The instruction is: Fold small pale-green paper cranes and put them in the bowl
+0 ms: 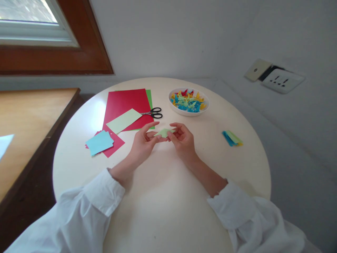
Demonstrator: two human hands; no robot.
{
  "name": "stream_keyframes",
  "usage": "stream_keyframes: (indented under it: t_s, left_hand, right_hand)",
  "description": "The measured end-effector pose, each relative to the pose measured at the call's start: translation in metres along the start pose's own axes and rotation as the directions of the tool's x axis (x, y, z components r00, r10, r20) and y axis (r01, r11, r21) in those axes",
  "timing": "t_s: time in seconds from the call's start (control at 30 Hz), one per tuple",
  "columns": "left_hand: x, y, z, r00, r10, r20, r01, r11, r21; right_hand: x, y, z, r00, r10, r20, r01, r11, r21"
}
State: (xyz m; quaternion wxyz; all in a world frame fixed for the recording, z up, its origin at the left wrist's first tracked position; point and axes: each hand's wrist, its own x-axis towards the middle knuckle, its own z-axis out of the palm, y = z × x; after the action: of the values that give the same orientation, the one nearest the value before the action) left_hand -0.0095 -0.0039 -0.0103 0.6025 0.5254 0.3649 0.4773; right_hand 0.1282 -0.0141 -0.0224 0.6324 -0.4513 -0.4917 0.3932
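Observation:
Between my two hands is a small light green folded paper point(164, 133), roughly diamond-shaped, held over the middle of the round table. My left hand point(144, 139) pinches its left end between thumb and fingers, with the index finger raised off it. My right hand point(183, 139) grips the right end the same way, thumb on the near side. Parts of the paper's ends are hidden by the fingers. Just beyond my left hand lie scissors point(154, 112) with black handles, their blades partly covered by a pale green paper strip point(124, 120).
Red sheets point(126, 100) lie over a green sheet point(149, 98) at the back left. Nearer is a stack of light blue squares point(100, 143). A white bowl point(189, 113) holds many colourful folded paper pieces. Folded papers point(232, 138) lie at right on the white table point(168, 196).

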Motion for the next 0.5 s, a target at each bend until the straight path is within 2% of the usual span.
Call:
stream_keyframes:
  t_s: [0.17,0.3,0.5]
  left_hand:
    - [-0.001,0.0,0.0,0.999,0.015,0.03,-0.014,0.999,-0.044]
    - [0.001,-0.003,0.0,1.0,0.025,0.0,-0.025,0.999,-0.023]
    - [0.004,-0.012,-0.002,0.999,-0.034,-0.015,0.035,0.994,0.108]
  right_hand:
    - [0.001,-0.002,-0.001,0.997,0.064,-0.032,-0.063,0.998,0.029]
    - [0.002,-0.002,0.0,0.986,0.153,-0.066,-0.145,0.982,0.123]
    - [-0.003,-0.002,0.007,0.965,0.259,-0.047,-0.238,0.936,0.26]
